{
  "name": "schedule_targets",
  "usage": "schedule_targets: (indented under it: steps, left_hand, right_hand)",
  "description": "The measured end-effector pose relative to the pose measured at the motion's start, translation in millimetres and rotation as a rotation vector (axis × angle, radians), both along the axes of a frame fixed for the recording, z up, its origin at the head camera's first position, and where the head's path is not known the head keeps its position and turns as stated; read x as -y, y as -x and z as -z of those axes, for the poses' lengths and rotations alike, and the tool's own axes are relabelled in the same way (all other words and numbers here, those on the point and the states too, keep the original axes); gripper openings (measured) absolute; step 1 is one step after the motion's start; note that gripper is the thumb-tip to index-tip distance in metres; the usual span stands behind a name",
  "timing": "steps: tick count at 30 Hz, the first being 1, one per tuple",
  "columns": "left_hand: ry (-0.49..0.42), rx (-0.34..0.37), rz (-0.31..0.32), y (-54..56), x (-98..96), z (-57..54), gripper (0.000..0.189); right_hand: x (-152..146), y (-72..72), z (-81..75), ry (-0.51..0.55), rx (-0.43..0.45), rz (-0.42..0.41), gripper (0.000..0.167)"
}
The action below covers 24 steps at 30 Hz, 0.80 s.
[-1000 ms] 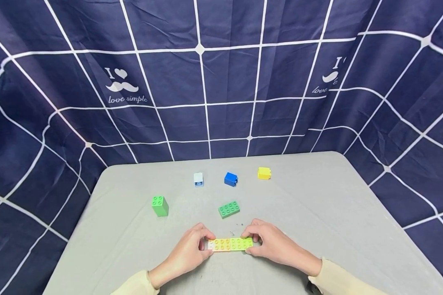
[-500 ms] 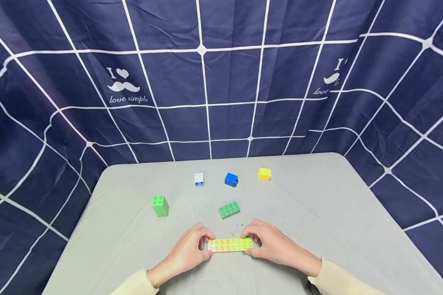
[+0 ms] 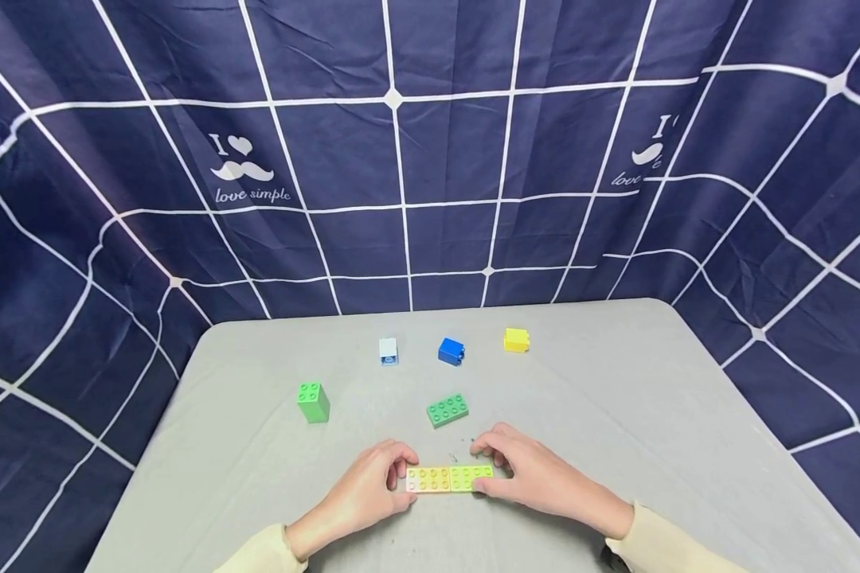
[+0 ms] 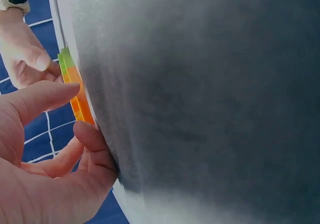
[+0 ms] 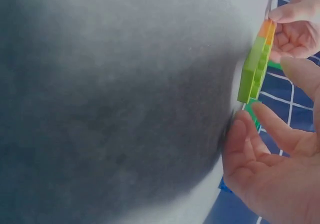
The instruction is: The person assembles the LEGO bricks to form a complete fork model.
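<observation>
Two toy building bricks lie end to end on the grey table: an orange brick [image 3: 430, 479] on the left and a lime-green brick [image 3: 462, 473] on the right, studs up. My left hand [image 3: 369, 485] pinches the orange brick's left end between thumb and index finger. The right hand [image 3: 526, 475] is spread around the lime brick's right end. In the right wrist view its thumb and fingers stand apart from the lime brick [image 5: 252, 69], though the thumb overlaps it in the head view.
Beyond the hands lies a dark green brick [image 3: 447, 410], with a tall bright green brick [image 3: 314, 403] standing to its left. Farther back are a light blue brick [image 3: 388, 351], a blue brick [image 3: 451, 351] and a yellow brick [image 3: 516, 340]. A dark blue curtain [image 3: 444, 151] surrounds the table.
My right hand has loosened from the lime brick, its thumb and fingers spreading apart. The left hand keeps its pinch on the orange brick, and the bricks lie as before.
</observation>
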<state>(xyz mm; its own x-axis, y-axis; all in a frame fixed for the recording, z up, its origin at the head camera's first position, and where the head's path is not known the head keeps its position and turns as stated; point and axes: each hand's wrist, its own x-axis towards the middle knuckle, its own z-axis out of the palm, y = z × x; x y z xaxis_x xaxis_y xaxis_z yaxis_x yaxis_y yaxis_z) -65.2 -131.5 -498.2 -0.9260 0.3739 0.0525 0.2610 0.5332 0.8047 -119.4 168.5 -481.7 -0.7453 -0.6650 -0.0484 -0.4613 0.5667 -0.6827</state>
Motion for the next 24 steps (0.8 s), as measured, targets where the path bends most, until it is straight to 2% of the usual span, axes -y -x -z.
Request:
schedule_targets:
  steps: [5, 11, 17, 24]
  left_hand:
    - [-0.011, 0.013, -0.006, -1.7, 2.2, -0.1, 0.035]
    - [-0.029, 0.033, -0.022, -0.3, 4.5, -2.4, 0.035]
    - [-0.074, 0.070, -0.018, 2.2, 7.0, -4.0, 0.032]
    - [-0.151, 0.178, -0.022, 1.9, 11.2, -3.6, 0.033]
  right_hand:
    - [-4.3, 4.0, 5.2, 0.108, 0.007, 0.008, 0.035]
    - [-13.5, 18.8, 7.2, 0.207, 0.020, 0.080, 0.045]
    - [-27.5, 40.8, 4.4, 0.228, 0.000, 0.199, 0.040]
    - [-41.5, 58.9, 4.3, 0.241, -0.035, 0.260, 0.033]
